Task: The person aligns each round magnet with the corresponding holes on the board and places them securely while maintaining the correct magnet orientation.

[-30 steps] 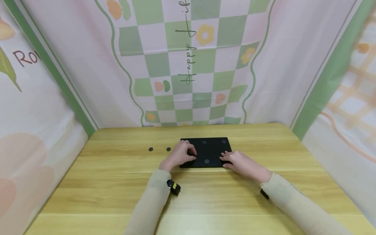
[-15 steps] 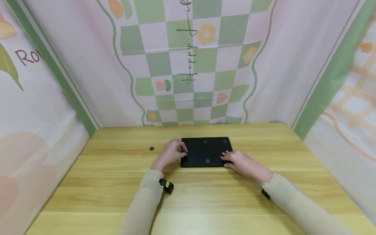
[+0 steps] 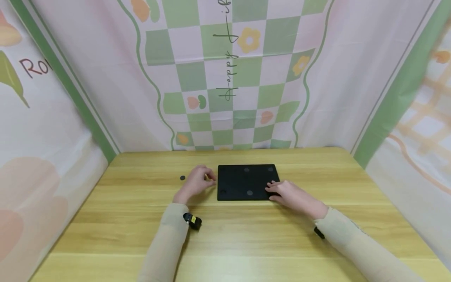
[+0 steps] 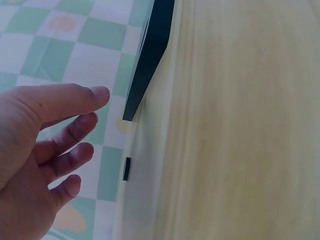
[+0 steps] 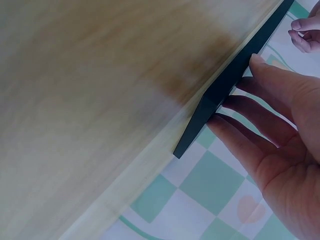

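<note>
A flat black board (image 3: 234, 182) lies on the table, with grey discs (image 3: 249, 192) and a darker round spot (image 3: 223, 192) on its face. My left hand (image 3: 193, 183) hovers just left of the board, fingers loosely bent and holding nothing. In the left wrist view its thumb and fingers are apart, near a small black disc (image 4: 126, 169) on the table. Another dark disc (image 3: 182, 178) lies left of that hand in the head view. My right hand (image 3: 294, 197) rests its fingertips on the board's right end; the right wrist view shows these fingers (image 5: 232, 137) extended, touching its surface.
The wooden table (image 3: 232, 239) ends at the back against a green checked cloth (image 3: 243, 78). Patterned cloth sides (image 3: 46, 164) stand left and right. A small black device (image 3: 192, 221) sits at the left wrist.
My left hand has moved left off the board, uncovering its left part, and now covers the place where one table disc showed. My right hand stays at the board's right end.
</note>
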A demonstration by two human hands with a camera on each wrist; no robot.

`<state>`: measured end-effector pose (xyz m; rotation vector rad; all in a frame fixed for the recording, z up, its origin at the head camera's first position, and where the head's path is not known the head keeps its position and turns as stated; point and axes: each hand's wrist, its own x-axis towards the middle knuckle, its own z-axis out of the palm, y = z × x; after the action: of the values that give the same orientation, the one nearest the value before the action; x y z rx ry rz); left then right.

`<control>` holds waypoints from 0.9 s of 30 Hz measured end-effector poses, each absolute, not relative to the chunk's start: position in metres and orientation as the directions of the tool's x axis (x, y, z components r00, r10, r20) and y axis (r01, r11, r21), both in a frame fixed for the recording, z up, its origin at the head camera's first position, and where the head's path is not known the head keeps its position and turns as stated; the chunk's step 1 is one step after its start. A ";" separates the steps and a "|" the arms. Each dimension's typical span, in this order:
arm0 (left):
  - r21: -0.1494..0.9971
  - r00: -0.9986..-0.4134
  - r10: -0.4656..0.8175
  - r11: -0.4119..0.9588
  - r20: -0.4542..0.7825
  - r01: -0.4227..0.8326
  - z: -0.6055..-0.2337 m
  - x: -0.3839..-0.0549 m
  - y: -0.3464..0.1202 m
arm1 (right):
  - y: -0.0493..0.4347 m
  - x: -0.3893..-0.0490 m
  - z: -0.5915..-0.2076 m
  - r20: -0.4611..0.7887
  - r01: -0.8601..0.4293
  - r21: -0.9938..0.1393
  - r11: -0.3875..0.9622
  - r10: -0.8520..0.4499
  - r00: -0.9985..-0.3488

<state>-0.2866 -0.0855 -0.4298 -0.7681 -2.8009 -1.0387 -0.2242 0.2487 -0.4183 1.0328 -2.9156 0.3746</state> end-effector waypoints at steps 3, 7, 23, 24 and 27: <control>0.604 -0.876 0.433 0.646 0.214 0.467 -0.430 -0.288 -0.089 | 0.249 -0.224 -0.418 0.107 -0.626 -0.218 0.749 -0.619 -0.778; 0.601 -0.881 0.424 0.655 0.211 0.459 -0.431 -0.289 -0.094 | 0.249 -0.224 -0.418 0.106 -0.627 -0.223 0.747 -0.621 -0.777; 0.585 -0.903 0.394 0.696 0.174 0.416 -0.436 -0.303 -0.105 | 0.249 -0.224 -0.418 0.096 -0.621 -0.220 0.753 -0.616 -0.782; 0.586 -0.904 0.392 0.697 0.172 0.413 -0.436 -0.304 -0.105 | 0.249 -0.224 -0.418 0.097 -0.621 -0.218 0.753 -0.617 -0.781; 0.588 -0.908 0.386 0.700 0.165 0.405 -0.438 -0.306 -0.107 | 0.250 -0.224 -0.418 0.101 -0.624 -0.217 0.751 -0.618 -0.780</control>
<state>-0.3059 -0.1073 -0.4376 -0.6678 -2.8696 -1.0028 -0.2239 0.2495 -0.4182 1.0346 -2.9182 0.3736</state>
